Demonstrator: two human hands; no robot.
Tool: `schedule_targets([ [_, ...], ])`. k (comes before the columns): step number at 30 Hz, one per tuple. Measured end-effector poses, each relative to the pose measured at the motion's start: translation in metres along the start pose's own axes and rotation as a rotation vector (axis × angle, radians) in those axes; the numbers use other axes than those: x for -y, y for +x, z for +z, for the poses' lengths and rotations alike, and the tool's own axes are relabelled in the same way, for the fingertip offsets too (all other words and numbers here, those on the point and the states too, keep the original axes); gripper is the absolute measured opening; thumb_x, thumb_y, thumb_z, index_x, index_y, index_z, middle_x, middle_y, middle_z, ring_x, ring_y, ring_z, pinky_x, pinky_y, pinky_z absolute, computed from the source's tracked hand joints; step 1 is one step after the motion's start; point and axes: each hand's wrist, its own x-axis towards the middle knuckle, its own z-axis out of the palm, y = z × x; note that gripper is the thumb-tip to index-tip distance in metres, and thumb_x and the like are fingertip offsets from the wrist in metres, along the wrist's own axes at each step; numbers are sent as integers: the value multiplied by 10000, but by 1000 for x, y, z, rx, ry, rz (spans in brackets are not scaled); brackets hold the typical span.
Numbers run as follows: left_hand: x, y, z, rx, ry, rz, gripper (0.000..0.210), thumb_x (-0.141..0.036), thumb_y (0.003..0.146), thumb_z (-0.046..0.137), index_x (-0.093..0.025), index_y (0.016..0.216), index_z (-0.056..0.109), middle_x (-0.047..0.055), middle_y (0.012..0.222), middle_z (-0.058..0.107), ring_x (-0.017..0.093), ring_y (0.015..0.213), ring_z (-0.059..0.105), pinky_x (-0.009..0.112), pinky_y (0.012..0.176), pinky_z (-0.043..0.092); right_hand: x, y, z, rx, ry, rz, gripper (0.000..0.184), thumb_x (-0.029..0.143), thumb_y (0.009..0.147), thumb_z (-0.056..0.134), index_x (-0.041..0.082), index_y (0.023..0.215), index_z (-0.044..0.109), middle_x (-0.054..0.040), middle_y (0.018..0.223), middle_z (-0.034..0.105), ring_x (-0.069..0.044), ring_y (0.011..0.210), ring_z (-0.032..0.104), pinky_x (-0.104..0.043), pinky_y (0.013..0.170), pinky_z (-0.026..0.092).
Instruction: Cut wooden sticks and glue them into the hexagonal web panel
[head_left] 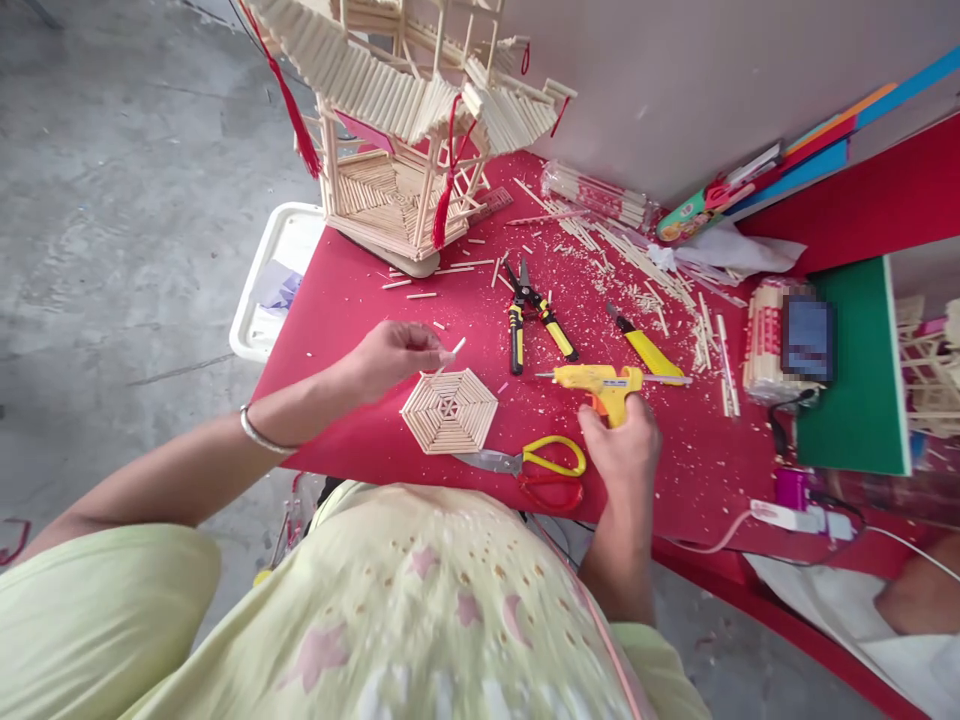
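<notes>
My left hand (388, 362) pinches a short wooden stick (459, 346) just above a flat hexagonal panel (450, 412) of pale sticks. The panel lies near the table's front edge, its sticks laid in rings around the middle. My right hand (624, 445) is closed around the grip of a yellow hot glue gun (592, 378), whose nozzle points left; a glue stick juts from its back end. Scissors (555, 457) with one yellow and one red handle lie between the panel and my right hand. Beyond the glue gun are pliers (534, 315) and a yellow utility knife (646, 350).
A stick-built pavilion model (397, 190) with red tassels stands at the back left of the red table (337, 320). Loose sticks and scraps litter the back right. A power strip (795, 517) with cables lies at right. Another person's arm (922, 595) shows at the lower right.
</notes>
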Motion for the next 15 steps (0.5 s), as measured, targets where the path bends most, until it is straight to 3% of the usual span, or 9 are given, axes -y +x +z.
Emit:
schedule_targets([
  [2, -4, 16, -6, -2, 256, 83, 198, -302, 639, 869, -147, 668, 750, 34, 724, 666, 101, 592, 514, 241, 535, 366, -27, 7, 3, 86, -21, 81, 313, 485, 757, 632, 198, 880, 660, -77, 789, 660, -248, 717, 577, -370, 681, 453],
  [4, -6, 30, -9, 46, 433, 121, 153, -296, 656, 835, -158, 658, 768, 33, 721, 684, 117, 613, 557, 251, 573, 405, -43, 8, 2, 149, -54, 74, 332, 508, 776, 644, 190, 865, 680, -83, 753, 655, -245, 684, 561, -372, 650, 440],
  [7, -3, 46, -11, 119, 576, 136, 162, -314, 671, 811, -163, 633, 766, 23, 661, 678, 124, 614, 569, 248, 584, 410, -42, 0, -4, 19, -171, -44, 493, 567, 783, 718, 124, 1000, 730, -175, 839, 688, -293, 750, 597, -397, 625, 446],
  [9, 0, 53, -12, 158, 633, 106, 173, -326, 671, 806, -160, 638, 768, 13, 616, 664, 121, 597, 547, 241, 558, 384, -25, -11, -9, -166, -184, -145, 570, 553, 801, 759, 100, 1146, 725, -235, 982, 705, -339, 881, 635, -434, 684, 490],
  [11, 1, 57, -13, 201, 680, 65, 166, -317, 674, 797, -155, 651, 773, 4, 574, 642, 110, 560, 506, 240, 526, 346, 1, -24, -9, -240, -42, -276, 472, 441, 875, 741, 147, 1243, 704, -210, 1119, 710, -330, 1012, 653, -451, 819, 533],
  [12, 1, 59, -13, 219, 699, 50, 156, -306, 677, 791, -153, 655, 775, 0, 560, 631, 104, 543, 484, 241, 514, 330, 16, -31, -6, -211, 84, -363, 393, 357, 911, 714, 178, 1261, 697, -171, 1148, 713, -301, 1054, 658, -439, 893, 541],
  [15, -1, 60, -11, 240, 727, 28, 147, -289, 675, 783, -146, 643, 770, -8, 537, 603, 92, 521, 440, 244, 499, 303, 57, -48, 9, 57, 373, -610, 337, 250, 955, 661, 238, 1291, 678, -103, 1231, 704, -238, 1143, 646, -408, 1026, 529],
])
